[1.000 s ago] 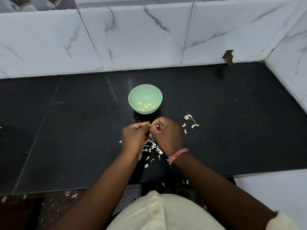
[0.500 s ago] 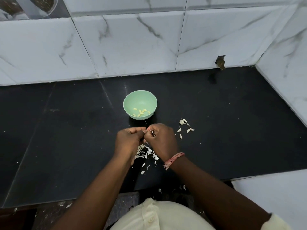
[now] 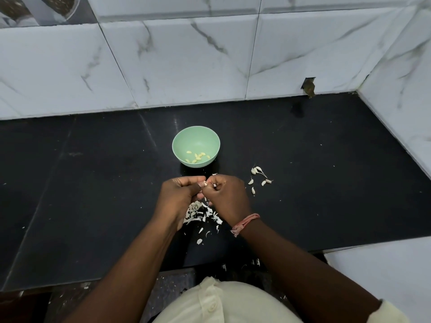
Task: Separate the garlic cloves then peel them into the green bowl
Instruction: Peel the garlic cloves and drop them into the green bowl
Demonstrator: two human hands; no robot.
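A green bowl (image 3: 184, 139) stands on the black counter (image 3: 93, 183), with several peeled yellowish cloves (image 3: 198, 156) inside. Just in front of it my left hand (image 3: 179, 197) and my right hand (image 3: 227, 197) meet, both pinching one small garlic clove (image 3: 205, 183) between the fingertips; most of it is hidden by the fingers. Several unpeeled white cloves (image 3: 256, 170) lie on the counter to the right of my right hand. A heap of white skins (image 3: 200, 214) lies under and between my hands.
Marble-tiled walls close the counter at the back and along the right side (image 3: 396, 89). A small hole in the tile (image 3: 308, 86) sits at the back right. The counter's front edge runs near my body, with skin scraps on the floor below.
The view has tilted, so bowl and hands sit lower in the frame. My hands stay together on the clove, fingers shifting slightly.
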